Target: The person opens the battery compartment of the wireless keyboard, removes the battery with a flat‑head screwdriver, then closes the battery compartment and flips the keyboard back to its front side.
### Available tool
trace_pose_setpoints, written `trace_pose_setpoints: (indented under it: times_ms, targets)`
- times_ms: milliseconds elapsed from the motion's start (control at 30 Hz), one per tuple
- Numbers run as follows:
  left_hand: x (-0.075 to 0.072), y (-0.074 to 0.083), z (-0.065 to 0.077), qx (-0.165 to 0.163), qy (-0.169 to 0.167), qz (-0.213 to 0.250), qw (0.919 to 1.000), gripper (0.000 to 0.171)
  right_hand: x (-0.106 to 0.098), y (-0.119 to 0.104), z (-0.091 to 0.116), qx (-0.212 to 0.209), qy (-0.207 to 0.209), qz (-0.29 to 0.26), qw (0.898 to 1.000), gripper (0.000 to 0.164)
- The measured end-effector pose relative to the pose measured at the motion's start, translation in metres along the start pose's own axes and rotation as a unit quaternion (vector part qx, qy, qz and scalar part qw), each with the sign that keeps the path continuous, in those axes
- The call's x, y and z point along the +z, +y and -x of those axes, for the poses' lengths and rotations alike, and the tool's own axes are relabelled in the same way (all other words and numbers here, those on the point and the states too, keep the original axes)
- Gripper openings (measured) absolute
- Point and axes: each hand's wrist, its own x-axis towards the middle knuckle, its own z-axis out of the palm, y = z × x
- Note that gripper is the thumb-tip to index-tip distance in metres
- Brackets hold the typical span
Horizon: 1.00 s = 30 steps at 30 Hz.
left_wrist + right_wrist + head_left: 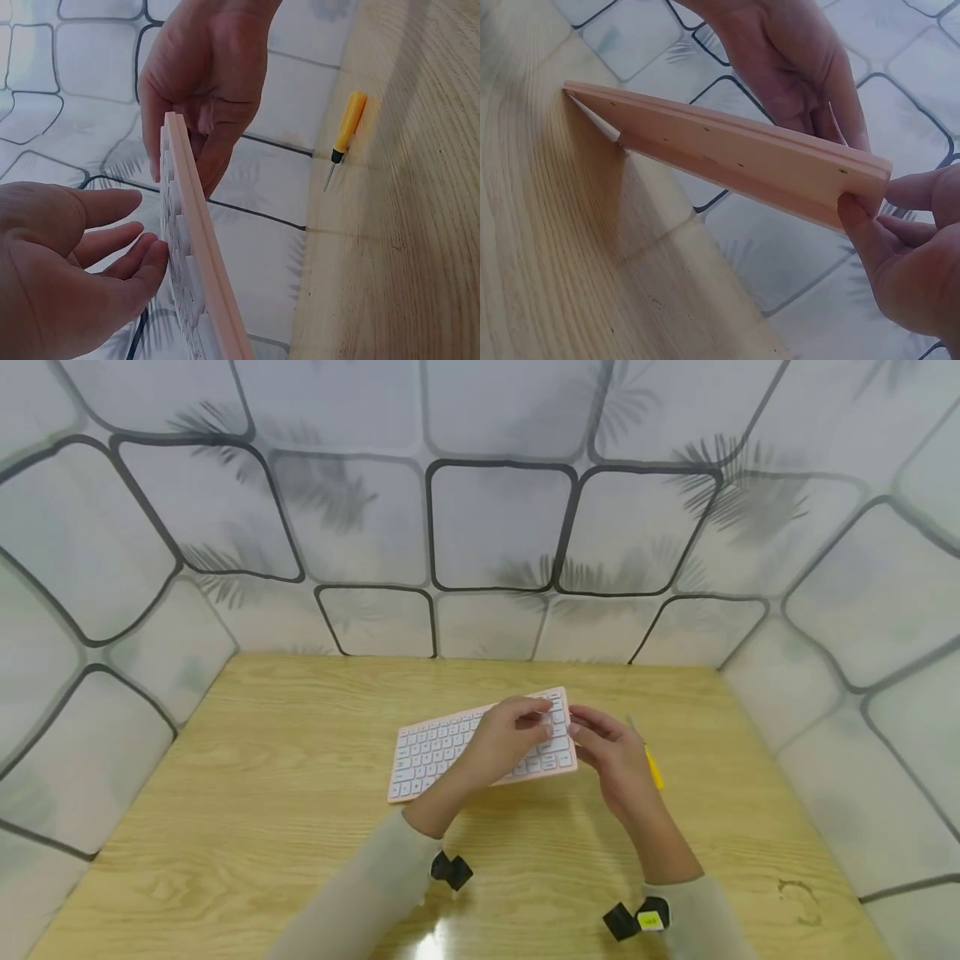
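Note:
A pink computer keyboard (431, 756) with white keys is tilted, its right end raised and its left end down at the table. My right hand (621, 768) pinches the raised end, with a finger pressed on the pink underside (772, 169) in the right wrist view. Several small dark screw spots dot that underside. Over the keys near the same end is my left hand (502, 737). In the left wrist view its loosely bent fingers (154, 259) come right up to the keys, and nothing shows between them and the thumb.
A screwdriver (653, 768) with a yellow handle lies on the wooden table (285, 793), just beyond my right hand. Patterned wall covering (502, 527) rises behind the table and at both sides. Both wrists wear small black cameras.

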Motion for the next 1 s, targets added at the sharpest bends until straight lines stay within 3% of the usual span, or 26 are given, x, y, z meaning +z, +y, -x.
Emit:
trace_pose_setpoints:
  times_ms: [133, 400, 600, 733, 1000]
  targets:
    - [-0.003, 0.002, 0.001, 0.001, 0.012, -0.004, 0.9999, 0.041, 0.004, -0.002, 0.001, -0.001, -0.003, -0.036, 0.999, 0.047]
    - [-0.015, 0.007, -0.001, 0.033, 0.027, -0.003, 0.9991, 0.04, 0.012, -0.011, 0.002, -0.018, -0.029, -0.108, 0.994, 0.052]
    - [-0.025, 0.019, -0.003, 0.036, 0.038, 0.015, 0.9985, 0.041, 0.021, -0.021, 0.001, -0.021, -0.053, -0.145, 0.988, 0.052]
    - [-0.035, 0.026, 0.0, 0.031, 0.039, 0.04, 0.998, 0.041, 0.029, -0.032, 0.002, -0.039, -0.042, -0.131, 0.99, 0.049]
    - [-0.056, 0.04, 0.011, 0.059, 0.014, 0.097, 0.9935, 0.039, 0.045, -0.06, 0.007, -0.098, -0.025, -0.017, 0.995, 0.041]
